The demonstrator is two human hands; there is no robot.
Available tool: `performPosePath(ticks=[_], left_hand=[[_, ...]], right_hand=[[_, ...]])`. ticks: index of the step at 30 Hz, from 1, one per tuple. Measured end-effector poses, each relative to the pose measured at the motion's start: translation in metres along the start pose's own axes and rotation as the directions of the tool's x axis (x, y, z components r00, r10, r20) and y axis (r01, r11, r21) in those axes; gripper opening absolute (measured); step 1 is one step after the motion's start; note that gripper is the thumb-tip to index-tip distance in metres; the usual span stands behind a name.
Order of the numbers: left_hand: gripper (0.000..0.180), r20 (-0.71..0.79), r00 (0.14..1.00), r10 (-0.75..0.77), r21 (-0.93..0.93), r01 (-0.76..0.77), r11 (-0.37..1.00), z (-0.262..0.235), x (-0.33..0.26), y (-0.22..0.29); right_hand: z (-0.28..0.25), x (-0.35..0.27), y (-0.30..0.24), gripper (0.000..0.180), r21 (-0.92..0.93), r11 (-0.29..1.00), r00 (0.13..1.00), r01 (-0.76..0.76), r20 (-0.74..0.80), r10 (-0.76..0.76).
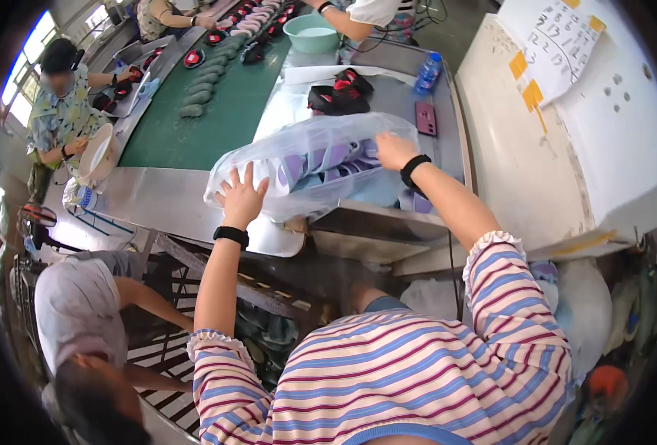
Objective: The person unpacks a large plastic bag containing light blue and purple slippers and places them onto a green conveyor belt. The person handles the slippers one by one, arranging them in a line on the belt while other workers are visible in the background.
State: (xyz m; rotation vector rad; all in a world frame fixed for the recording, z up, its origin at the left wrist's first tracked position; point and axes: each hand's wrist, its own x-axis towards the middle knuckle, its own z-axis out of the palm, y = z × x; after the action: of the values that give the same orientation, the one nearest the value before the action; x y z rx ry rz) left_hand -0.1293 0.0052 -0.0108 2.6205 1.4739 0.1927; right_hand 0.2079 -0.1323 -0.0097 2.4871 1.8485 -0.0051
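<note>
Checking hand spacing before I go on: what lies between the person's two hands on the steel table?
In the head view, the clear plastic bag of purple pieces spans the gap: the left hand presses its near-left end, the right hand grips its right edge.

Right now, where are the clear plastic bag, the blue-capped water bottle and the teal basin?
Clear plastic bag (310,152): head view, upper middle of its wrinkled film.
Water bottle (428,74): head view, mid-body, lying on the metal table.
Teal basin (311,33): head view, its front wall.
</note>
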Motion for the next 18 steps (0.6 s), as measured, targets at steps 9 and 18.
performPosePath(ticks=[9,18], left_hand=[[0.054,0.081,0.968,0.236,-0.055,-0.233,0.971,0.005,0.061,0.059],[0.046,0.097,0.993,-0.065,0.049,0.061,0.997,0.051,0.085,-0.094]], right_hand=[[-0.013,0.081,0.025,0.057,0.381,0.918,0.994,0.108,-0.063,-0.091],[0.092,0.165,0.104,0.037,0.659,0.75,0.958,-0.056,0.247,-0.145]])
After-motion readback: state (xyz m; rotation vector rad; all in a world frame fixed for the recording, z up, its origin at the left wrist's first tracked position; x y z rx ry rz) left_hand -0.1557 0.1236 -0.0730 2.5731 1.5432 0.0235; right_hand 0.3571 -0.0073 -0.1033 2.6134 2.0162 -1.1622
